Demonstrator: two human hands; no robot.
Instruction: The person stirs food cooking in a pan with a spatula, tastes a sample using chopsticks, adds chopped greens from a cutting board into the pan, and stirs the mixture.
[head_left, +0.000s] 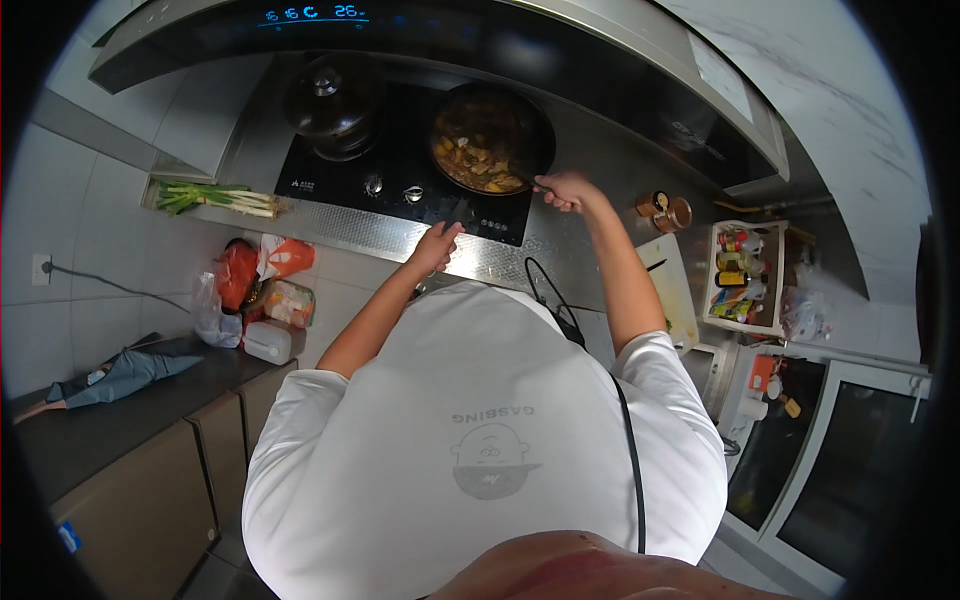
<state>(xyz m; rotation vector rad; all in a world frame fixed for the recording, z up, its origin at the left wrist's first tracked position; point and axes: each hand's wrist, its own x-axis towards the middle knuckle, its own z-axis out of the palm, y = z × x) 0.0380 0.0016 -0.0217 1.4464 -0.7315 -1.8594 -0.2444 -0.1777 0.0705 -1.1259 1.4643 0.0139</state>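
A dark wok (546, 146) stands on the right side of the black gas cooktop (405, 161). Browned food in chunks, perhaps meat with yellowish vegetable pieces (480, 166), fills its lower part. My left hand (437, 249) grips the wok's dark handle (454, 214), which points toward me. In my right hand (564, 190) is the dark handle of a cooking utensil (531, 180), probably a spatula, whose far end is down among the food at the wok's right side. That end is hard to make out.
A lidded pot (334, 112) occupies the left burner. Spring onions (217, 199) lie left of the cooktop. To the right are spice jars (664, 210), a cutting board (675, 289) with a knife, and a bottle rack (742, 277). The range hood (480, 37) overhangs the back.
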